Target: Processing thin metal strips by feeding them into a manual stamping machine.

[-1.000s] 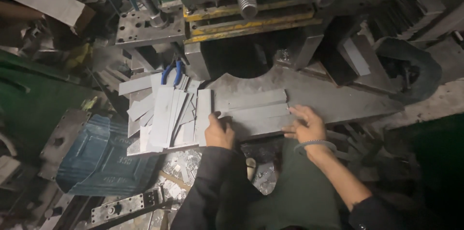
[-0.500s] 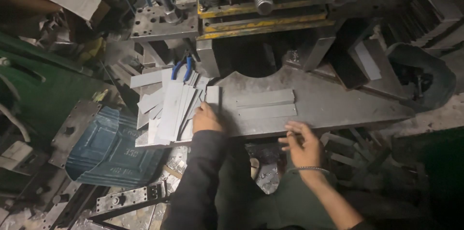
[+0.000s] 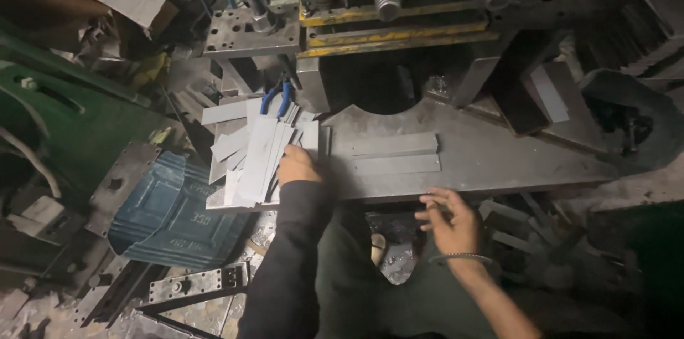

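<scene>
While left hand (image 3: 296, 166) rests on strip stack (image 3: 258, 158), fingers hidden | strips' long axis points away | right hand (image 3: 450, 221) spread

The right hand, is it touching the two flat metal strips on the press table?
Apart. The head view shows the right hand open below the table edge, with bare table between it and the strips.

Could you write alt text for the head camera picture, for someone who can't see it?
Seen from above, a person's left hand rests on a loose pile of grey metal strips at the edge of a steel press table, while the right hand hovers open below the table edge. Blue-handled pliers lie behind the pile.
</scene>
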